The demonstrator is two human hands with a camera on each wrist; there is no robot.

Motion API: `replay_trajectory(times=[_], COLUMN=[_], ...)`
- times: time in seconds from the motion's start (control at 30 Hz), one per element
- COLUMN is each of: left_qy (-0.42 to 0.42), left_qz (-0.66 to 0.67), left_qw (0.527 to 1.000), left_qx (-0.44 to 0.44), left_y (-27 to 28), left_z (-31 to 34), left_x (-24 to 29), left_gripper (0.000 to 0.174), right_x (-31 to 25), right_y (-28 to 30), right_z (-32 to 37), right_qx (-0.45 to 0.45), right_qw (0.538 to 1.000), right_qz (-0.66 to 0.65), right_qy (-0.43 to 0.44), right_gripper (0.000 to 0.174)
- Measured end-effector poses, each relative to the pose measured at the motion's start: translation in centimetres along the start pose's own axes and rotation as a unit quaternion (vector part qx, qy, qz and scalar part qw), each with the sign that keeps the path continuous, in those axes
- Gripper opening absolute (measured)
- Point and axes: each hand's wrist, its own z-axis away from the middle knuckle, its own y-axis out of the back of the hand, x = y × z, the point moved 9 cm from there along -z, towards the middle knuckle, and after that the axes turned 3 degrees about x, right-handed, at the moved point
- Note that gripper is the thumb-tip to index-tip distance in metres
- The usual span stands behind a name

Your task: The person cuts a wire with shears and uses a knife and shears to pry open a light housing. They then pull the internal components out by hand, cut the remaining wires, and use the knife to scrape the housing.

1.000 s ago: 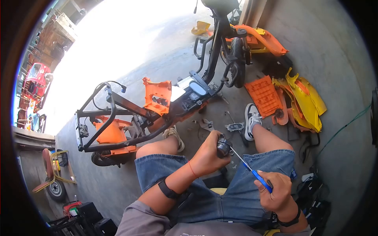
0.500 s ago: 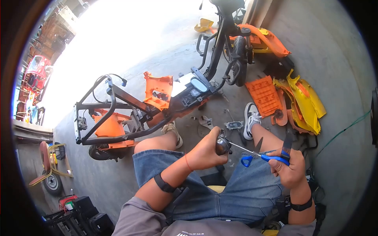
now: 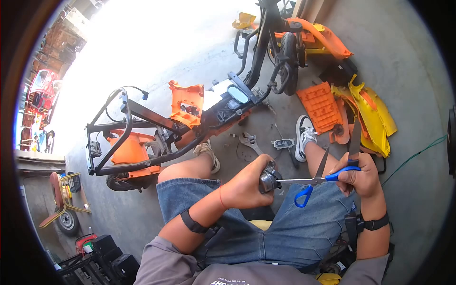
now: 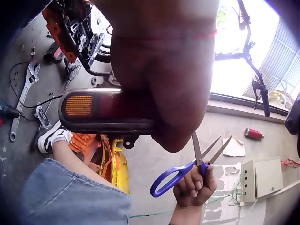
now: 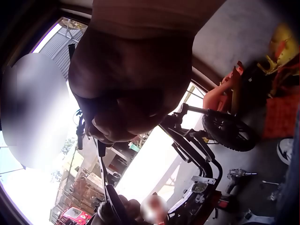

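I sit with a dark tail lamp over my lap, and my left hand grips it. In the left wrist view the tail lamp is a long dark housing with an amber lens at one end. My right hand holds blue-handled scissors with the blades spread apart. One blade tip reaches the lamp and the other points up. A dark flat strip rises from that hand's fingers. The scissors and the right hand also show in the left wrist view. The right wrist view shows mostly the back of the right hand.
A stripped scooter frame with orange parts lies on the concrete ahead. Orange panels and yellow panels are piled at the right. A wrench and a small part lie by my feet. A green wire runs along the right.
My right hand has risen from my right thigh up and to the right. The scissors have gone from closed to spread apart. My left hand still holds the lamp in the same place.
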Motion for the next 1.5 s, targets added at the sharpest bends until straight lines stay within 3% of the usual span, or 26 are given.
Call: replay_trajectory(times=[0.27, 0.37, 0.43, 0.47, 0.5, 0.53, 0.57, 0.63, 0.67, 0.8, 0.87, 0.9, 1.0, 1.07, 1.13, 1.23, 1.37, 1.43, 1.5], left_qy=[-0.004, 0.011, 0.099, 0.098, 0.079, 0.059, 0.057, 0.019, 0.017, 0.040, 0.031, 0.020, 0.030, 0.054, 0.005, 0.039, 0.031, 0.122, 0.156], left_qz=[0.004, -0.031, -0.077, -0.077, -0.084, -0.092, -0.092, -0.077, -0.076, -0.088, -0.091, -0.096, -0.063, -0.024, -0.035, -0.004, 0.017, 0.016, 0.040], left_qw=[1.000, 0.999, 0.989, 0.989, 0.989, 0.990, 0.990, 0.994, 0.994, 0.995, 0.995, 0.995, 0.997, 0.997, 0.997, 0.993, 0.994, 0.989, 0.986], left_qx=[-0.027, 0.007, 0.084, 0.086, 0.088, 0.089, 0.087, 0.077, 0.076, 0.018, 0.004, 0.000, -0.029, -0.055, -0.066, -0.107, -0.104, -0.085, -0.046], left_y=[-0.3, -0.1, 0.7, 0.7, 0.6, 0.5, 0.7, 1.0, 1.0, 0.4, 0.2, 0.1, -0.6, -1.1, -1.2, -1.5, -1.5, -1.5, -1.6], left_z=[-0.4, -0.6, -0.4, -0.4, -0.4, -0.4, -0.4, -0.4, -0.4, -0.2, 0.1, 0.2, 0.5, 0.8, 0.8, 1.0, 0.7, 0.6, 0.1], left_x=[0.5, -0.2, -2.3, -2.4, -2.2, -1.9, -1.9, -1.4, -1.2, -1.3, -1.2, -0.9, -1.0, -1.5, -1.2, -1.2, -0.9, -2.9, -3.3], left_gripper=[0.051, 0.051, 0.060, 0.060, 0.061, 0.061, 0.061, 0.058, 0.058, 0.058, 0.058, 0.058, 0.058, 0.058, 0.057, 0.054, 0.055, 0.058, 0.060], right_x=[1.8, 1.0, -1.5, -1.7, -4.4, -6.7, -6.8, -5.6, -4.7, -4.1, -4.7, -4.3, -2.8, -2.9, -2.8, -1.9, -1.0, -1.0, -1.8], right_y=[0.6, 0.0, -1.7, -3.5, -5.7, -7.5, -7.5, -5.7, -4.6, -4.2, -4.1, -3.4, -2.0, -1.9, -1.6, -1.0, -1.0, -0.8, -1.9], right_z=[-1.3, -0.5, 1.3, 2.1, 3.1, 4.3, 4.5, 4.4, 4.0, 4.3, 4.7, 4.6, 2.9, 2.6, 2.4, 2.0, 0.8, 0.1, -0.4], right_qx=[-0.036, -0.013, 0.082, 0.080, 0.092, 0.101, 0.104, 0.129, 0.115, 0.107, 0.106, 0.109, 0.054, 0.037, 0.020, -0.007, -0.016, 0.041, 0.062], right_qw=[0.998, 0.999, 0.986, 0.986, 0.953, 0.886, 0.885, 0.927, 0.944, 0.944, 0.929, 0.929, 0.980, 0.983, 0.985, 0.992, 0.998, 0.995, 0.996], right_qz=[-0.054, -0.024, 0.144, 0.145, 0.268, 0.381, 0.382, 0.320, 0.306, 0.311, 0.310, 0.310, 0.182, 0.169, 0.158, 0.123, 0.055, 0.048, 0.039], right_qy=[-0.022, -0.040, -0.036, -0.035, 0.107, 0.245, 0.245, 0.144, 0.052, 0.035, 0.174, 0.172, 0.065, 0.066, 0.062, 0.017, -0.026, -0.072, -0.057], right_gripper=[0.027, 0.028, 0.025, 0.025, 0.023, 0.021, 0.021, 0.019, 0.020, 0.021, 0.025, 0.025, 0.033, 0.034, 0.034, 0.034, 0.022, 0.019, 0.017])
